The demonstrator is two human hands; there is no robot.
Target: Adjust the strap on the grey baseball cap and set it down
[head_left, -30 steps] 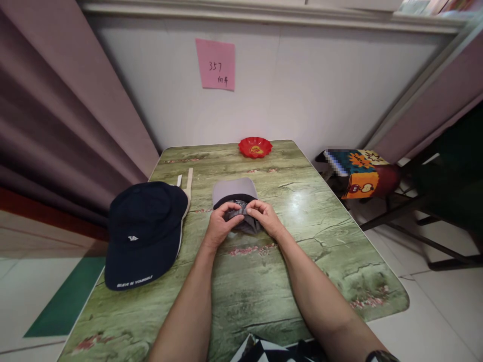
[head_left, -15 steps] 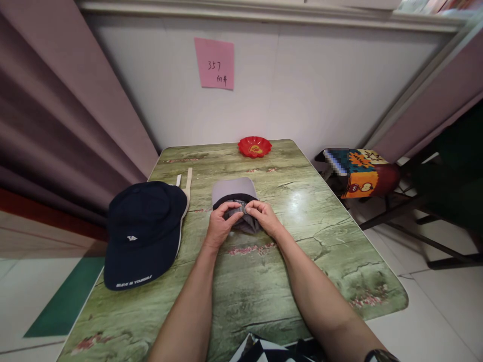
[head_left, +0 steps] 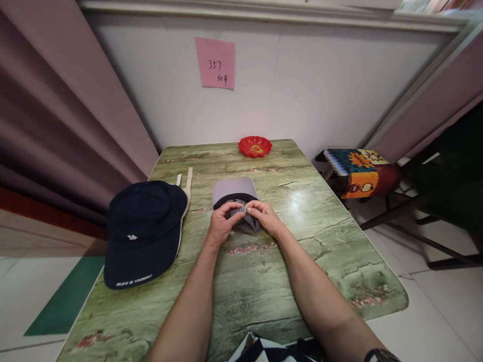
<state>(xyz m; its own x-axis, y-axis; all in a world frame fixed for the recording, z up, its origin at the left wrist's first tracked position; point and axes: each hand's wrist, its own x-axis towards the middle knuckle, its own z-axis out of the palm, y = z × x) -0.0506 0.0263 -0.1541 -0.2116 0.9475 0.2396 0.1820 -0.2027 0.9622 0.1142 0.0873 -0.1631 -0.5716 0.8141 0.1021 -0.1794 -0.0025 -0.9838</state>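
Observation:
A grey cap [head_left: 234, 189] lies in the middle of the green wood-grain table [head_left: 264, 271], its brim pointing away from me. My left hand [head_left: 219, 224] and my right hand [head_left: 266, 217] meet at the near side of the cap. Both pinch its back strap, with a small metal buckle [head_left: 244, 209] showing between the fingertips. To the left lies a dark navy cap [head_left: 144, 229] with a small white logo, its brim toward me, untouched.
A red scalloped dish [head_left: 255, 146] sits at the table's far edge by the wall. A pink note [head_left: 215, 63] hangs on the wall. A beige strip [head_left: 187, 183] lies beside the navy cap. A chair with a colourful cushion [head_left: 358, 173] stands to the right.
My fingertips have shifted slightly on the strap, and the small buckle now shows between them. The caps have not moved.

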